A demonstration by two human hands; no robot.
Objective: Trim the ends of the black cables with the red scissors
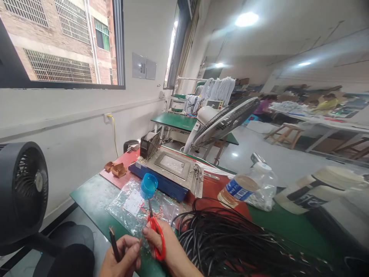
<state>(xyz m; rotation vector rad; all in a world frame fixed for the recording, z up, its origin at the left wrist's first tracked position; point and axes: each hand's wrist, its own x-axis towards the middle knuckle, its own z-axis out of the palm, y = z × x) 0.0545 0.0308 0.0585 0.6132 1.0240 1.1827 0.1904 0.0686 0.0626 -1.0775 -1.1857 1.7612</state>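
My left hand (122, 257) is at the bottom edge, fingers pinched round a thin black cable end (114, 241) that sticks up and to the left. My right hand (167, 250) sits just beside it, closed round the red handles of small scissors (155, 232), whose dark blades point up toward a blue plastic cup (148, 186). The two hands nearly touch. To their right lies a big loose bundle of black cables (230, 238) on the green table (92, 196).
A clear plastic bag (135, 207) of small parts lies under the cup. Behind it stand a blue-and-metal machine (170, 169), a tipped plastic bottle (245, 188) and a white desk fan (225, 119). A black fan (23, 192) is at left. People work far right.
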